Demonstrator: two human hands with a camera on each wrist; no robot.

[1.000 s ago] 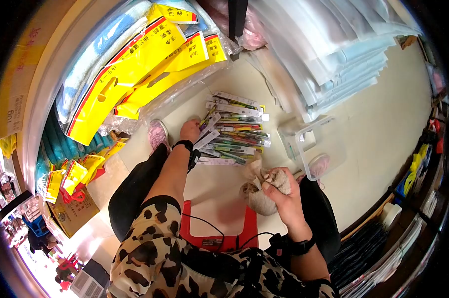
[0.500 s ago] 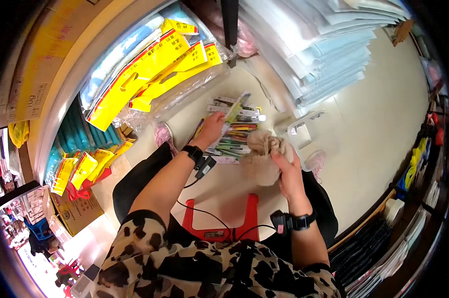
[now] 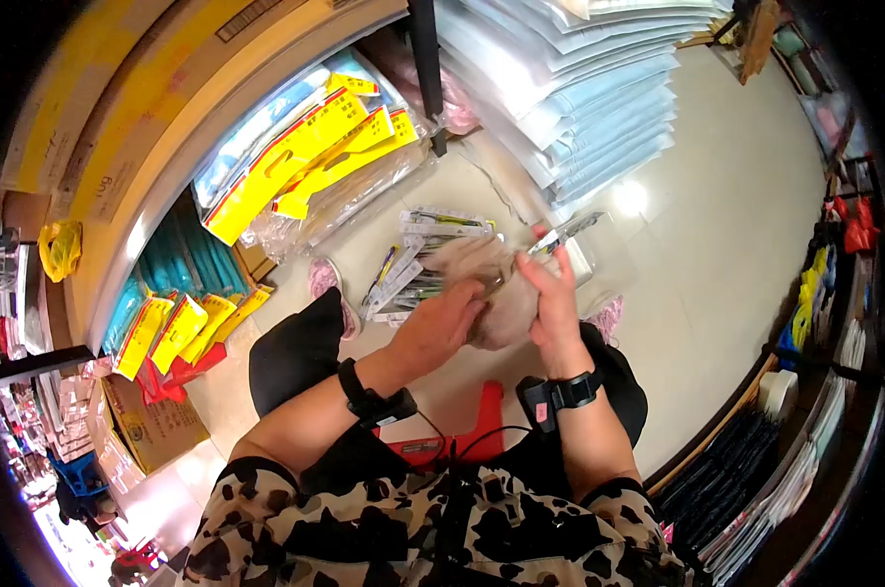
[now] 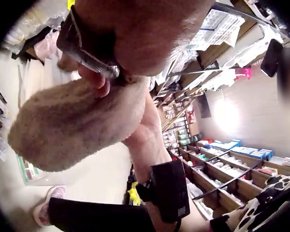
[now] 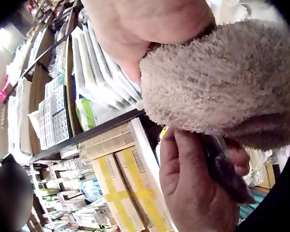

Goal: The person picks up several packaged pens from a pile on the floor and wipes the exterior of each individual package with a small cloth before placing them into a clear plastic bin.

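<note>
My left hand (image 3: 442, 328) pinches a slim clear package (image 4: 87, 53), whose near end shows dark between the fingers (image 5: 181, 159). Fuzzy beige cloth (image 3: 506, 318) bunches between the two hands, gripped by my right hand (image 3: 552, 298). A slim package end (image 3: 575, 230) sticks out beyond the right fingers; whether it is the same package I cannot tell. From the right wrist view, the cloth (image 5: 222, 82) lies below the right hand (image 5: 150, 24) and hides its fingertips. Similar slim packages (image 3: 433, 230) lie in a pile on the floor, partly behind the cloth.
Beyond the right hand stands a clear plastic box (image 3: 604, 259). Yellow-labelled towel packs (image 3: 296, 147) lie at upper left, and stacked pale bags (image 3: 599, 117) at the top. A red stool (image 3: 482, 416) is below the hands; shelves (image 3: 804, 391) line the right.
The left hand has lifted a package from the pile and moved right to the cloth. The cloth has come up against it, held by the right hand. The head view has shifted.
</note>
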